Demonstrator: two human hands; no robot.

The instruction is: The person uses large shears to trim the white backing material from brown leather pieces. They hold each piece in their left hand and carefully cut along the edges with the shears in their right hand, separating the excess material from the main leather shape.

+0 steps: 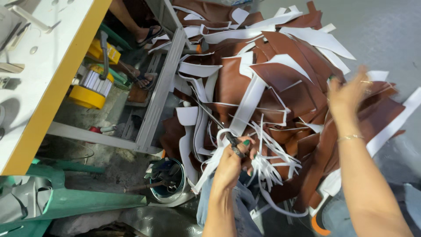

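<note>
Over the person's lap, a pair of dark-handled scissors (232,144) is gripped in the closed left hand (231,163), together with a bunch of thin white strips (267,164) that hang down beside the denim-covered knees. Farther up and to the right, the right hand (346,94) is seen blurred above a large heap of brown leather-like offcuts (272,87) with white backing; whether anything is held by it cannot be told. Beside the heap, a grey metal table frame (160,94), a yellow motor (94,85) and a round tin of tools (169,180) are seen.
</note>
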